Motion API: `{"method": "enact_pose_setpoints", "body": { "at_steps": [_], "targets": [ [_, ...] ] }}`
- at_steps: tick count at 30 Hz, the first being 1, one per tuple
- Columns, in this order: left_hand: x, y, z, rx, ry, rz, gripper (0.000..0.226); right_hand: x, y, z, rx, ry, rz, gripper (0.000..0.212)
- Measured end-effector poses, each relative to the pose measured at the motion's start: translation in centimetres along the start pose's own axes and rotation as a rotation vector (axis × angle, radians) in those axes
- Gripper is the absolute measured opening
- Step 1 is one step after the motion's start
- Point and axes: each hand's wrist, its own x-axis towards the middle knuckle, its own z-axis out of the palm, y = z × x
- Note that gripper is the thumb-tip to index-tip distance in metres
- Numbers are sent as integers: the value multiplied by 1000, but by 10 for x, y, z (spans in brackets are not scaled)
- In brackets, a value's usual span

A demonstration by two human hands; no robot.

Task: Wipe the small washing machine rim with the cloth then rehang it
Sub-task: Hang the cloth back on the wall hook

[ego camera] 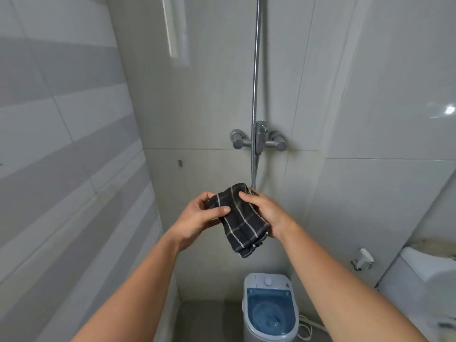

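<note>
In front of the tiled shower wall, well above the floor, both hands hold the cloth [240, 219], a dark checked rag folded into a rough strip. The left hand [197, 218] pinches its upper left edge between thumb and curled fingers; the right hand [265, 213] grips the right side, fingers lying over the top fold and palm behind it. The strip's long axis runs from upper left down to lower right, its loose end hanging free below the hands. The washer [270, 308] stands on the floor straight beneath, lid open, blue tub showing, its pale rim well apart from the cloth; either hand would have to drop almost vertically to reach it, and the right hand sits slightly more directly over it. The mixer [259, 139] with its hose is on the wall just above the hands. No brand or writing can be read on the washer's panel or elsewhere.
</note>
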Motion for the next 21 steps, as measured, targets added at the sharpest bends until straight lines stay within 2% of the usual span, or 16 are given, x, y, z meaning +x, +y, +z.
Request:
{"method": "enact_pose_setpoints", "body": {
  "at_steps": [2, 4, 6, 9, 12, 14, 17, 21],
  "targets": [
    [2, 19, -17, -47, -23, 17, 43, 14, -13, 21, 0, 3, -65, 42],
    [6, 34, -34, -63, -13, 49, 47, 26, -22, 41, -68, 23, -146, 31],
    [11, 42, -50, -50, 16, 91, 52, 37, -27, 57, -176, 53, -217, 22],
    [17, 47, -74, -17, 60, 156, 48, 49, -32, 76, -394, 50, -265, 35],
    [19, 52, -91, 39, 69, 216, 44, 58, -35, 94, -618, 63, -309, 30],
    [19, 56, -101, 73, 87, 242, 42, 66, -33, 105, -678, 80, -378, 25],
    [20, 60, -119, 114, 153, 236, 45, 80, -32, 115, -682, 107, -418, 16],
    [18, 66, -142, 213, 245, 192, 45, 92, -38, 128, -442, 100, -291, 17]
  ]
}}
